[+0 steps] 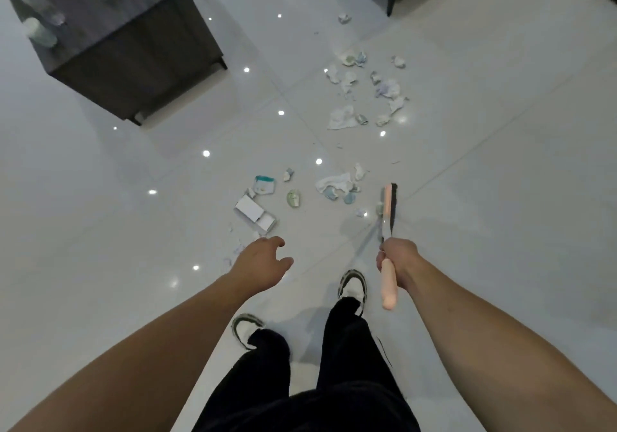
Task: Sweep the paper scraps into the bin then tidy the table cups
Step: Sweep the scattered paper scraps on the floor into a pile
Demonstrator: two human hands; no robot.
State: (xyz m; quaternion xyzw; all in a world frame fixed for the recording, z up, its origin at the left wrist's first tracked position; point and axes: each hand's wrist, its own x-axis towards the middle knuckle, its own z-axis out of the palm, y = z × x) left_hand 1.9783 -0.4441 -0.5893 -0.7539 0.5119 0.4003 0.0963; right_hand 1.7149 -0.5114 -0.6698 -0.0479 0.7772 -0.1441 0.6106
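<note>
Many paper scraps [365, 94] lie on the white floor [500, 131], from 12 to 1 o'clock of the feet. The right hand [397, 258] grips a pink broom [389, 218]. The left hand [263, 258] is empty, fingers relaxed. Cups [40, 32] stand on the dark table [133, 40] at 10 o'clock.

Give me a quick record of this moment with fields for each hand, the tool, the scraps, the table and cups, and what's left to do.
left hand: left hand free, fingers loosely spread, holding nothing
right hand: right hand grips the broom handle
tool: broom, pink handle, dark bristles at the floor beside the nearer scraps
scraps: paper scraps scattered on the tiled floor in a far cluster and a nearer one, with a small flattened box
table: dark table at upper left, cups standing on it
bin: not in view
remaining: scraps not yet gathered; cups untouched
</note>
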